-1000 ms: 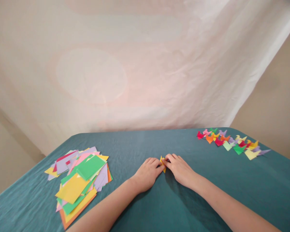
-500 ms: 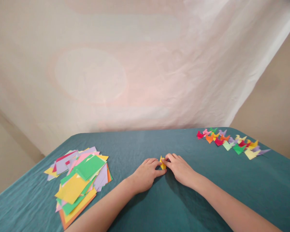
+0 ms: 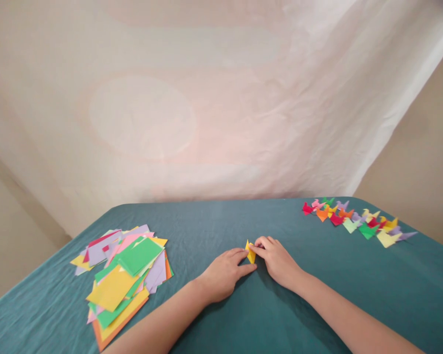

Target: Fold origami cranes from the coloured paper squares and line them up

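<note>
A small folded piece of yellow paper lies at the middle of the table, with a narrow point sticking up away from me. My left hand is on its left, the thumb at its near end and the fingertips against its left side. From the right, my right hand pinches its edge between thumb and forefinger, the other fingers curled. The fingertips partly cover the paper, so its exact folds are hard to make out.
A loose pile of coloured paper sheets spreads over the left of the table. Several folded paper birds in many colours stand in rows at the back right. A teal cloth covers the table; a pale sheet hangs behind it.
More of the yellow paper shows between my hands now. My right fingers have drawn slightly to the right, and my left thumb sits a little lower. The whole view has shifted slightly.
</note>
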Demonstrator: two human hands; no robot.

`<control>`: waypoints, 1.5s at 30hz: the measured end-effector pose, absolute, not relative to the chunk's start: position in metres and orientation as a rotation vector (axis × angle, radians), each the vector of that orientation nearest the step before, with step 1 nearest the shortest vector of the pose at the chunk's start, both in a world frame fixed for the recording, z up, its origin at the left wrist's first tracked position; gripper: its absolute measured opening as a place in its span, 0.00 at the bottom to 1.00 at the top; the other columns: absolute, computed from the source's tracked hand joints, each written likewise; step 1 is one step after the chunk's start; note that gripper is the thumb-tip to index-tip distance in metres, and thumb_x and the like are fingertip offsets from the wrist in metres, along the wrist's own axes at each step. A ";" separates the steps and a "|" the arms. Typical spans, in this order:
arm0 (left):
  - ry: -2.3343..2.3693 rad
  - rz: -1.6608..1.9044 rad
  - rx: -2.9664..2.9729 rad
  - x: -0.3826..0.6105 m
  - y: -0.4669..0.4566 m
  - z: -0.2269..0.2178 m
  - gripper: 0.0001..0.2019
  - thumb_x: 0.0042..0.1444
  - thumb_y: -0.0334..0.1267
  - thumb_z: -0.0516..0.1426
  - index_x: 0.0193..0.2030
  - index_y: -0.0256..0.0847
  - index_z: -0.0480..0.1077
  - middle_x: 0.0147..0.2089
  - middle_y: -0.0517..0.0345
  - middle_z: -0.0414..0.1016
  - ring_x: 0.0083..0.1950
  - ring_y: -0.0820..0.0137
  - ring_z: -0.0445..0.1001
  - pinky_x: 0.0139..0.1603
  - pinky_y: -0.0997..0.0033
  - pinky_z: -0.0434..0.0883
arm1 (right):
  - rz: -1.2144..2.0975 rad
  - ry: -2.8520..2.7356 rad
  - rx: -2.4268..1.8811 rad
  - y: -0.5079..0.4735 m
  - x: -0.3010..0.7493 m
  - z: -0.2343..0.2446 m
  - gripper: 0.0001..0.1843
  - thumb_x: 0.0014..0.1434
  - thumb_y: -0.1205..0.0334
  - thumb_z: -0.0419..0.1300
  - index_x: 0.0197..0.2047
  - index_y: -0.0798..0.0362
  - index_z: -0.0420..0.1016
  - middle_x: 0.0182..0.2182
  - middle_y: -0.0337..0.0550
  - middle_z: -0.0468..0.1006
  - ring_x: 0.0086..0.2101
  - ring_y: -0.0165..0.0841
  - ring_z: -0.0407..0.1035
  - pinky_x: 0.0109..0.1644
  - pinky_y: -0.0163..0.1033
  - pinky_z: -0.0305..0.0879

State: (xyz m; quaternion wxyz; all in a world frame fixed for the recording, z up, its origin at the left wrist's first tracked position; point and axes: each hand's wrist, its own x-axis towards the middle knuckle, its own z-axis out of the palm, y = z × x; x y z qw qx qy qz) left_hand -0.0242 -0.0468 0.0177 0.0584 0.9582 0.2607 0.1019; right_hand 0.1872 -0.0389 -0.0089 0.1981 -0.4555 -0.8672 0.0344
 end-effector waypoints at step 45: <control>0.849 0.459 2.778 -0.021 -0.046 0.015 0.19 0.52 0.23 0.47 0.48 0.41 0.65 0.54 0.55 0.67 0.54 0.69 0.66 0.57 0.67 0.62 | 0.450 -1.804 -1.553 -0.039 0.167 -0.017 0.06 0.51 0.58 0.57 0.31 0.47 0.75 0.33 0.39 0.77 0.39 0.38 0.68 0.47 0.47 0.57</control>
